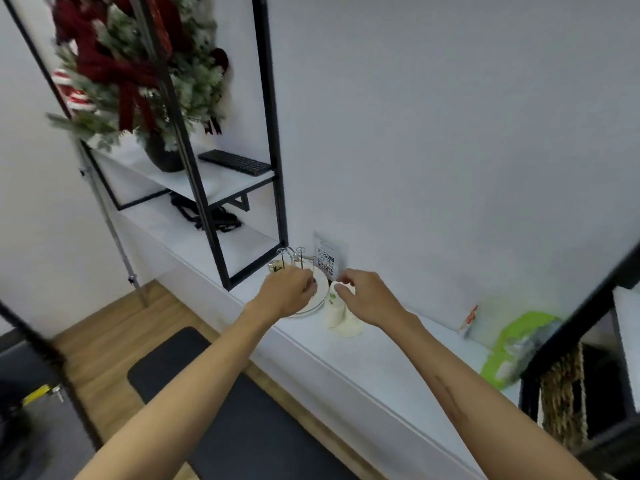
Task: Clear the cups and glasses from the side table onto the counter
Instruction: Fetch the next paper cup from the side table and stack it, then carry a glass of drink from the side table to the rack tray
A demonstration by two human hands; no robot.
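Observation:
On the white counter point(374, 355) stands a wire cup rack point(292, 254) on a white plate point(320, 292). A small glass point(276, 266) with a green print sits at the rack's left side. My left hand point(289, 292) reaches over the plate with its fingers curled at the rack; whatever is under them is hidden. Just right of the plate stand two cream cups point(333, 310), the left one with a green leaf print. My right hand point(369, 299) is above them, and its thumb and fingers pinch the top rim of the printed cup.
A QR-code sign point(326, 259) leans on the wall behind the rack. A black metal shelf frame point(277, 188) stands to the left, holding a keyboard point(235, 162) and a potted Christmas decoration point(138, 74). A green bag point(512, 348) lies on the counter at right. A dark mat point(221, 403) covers the floor below.

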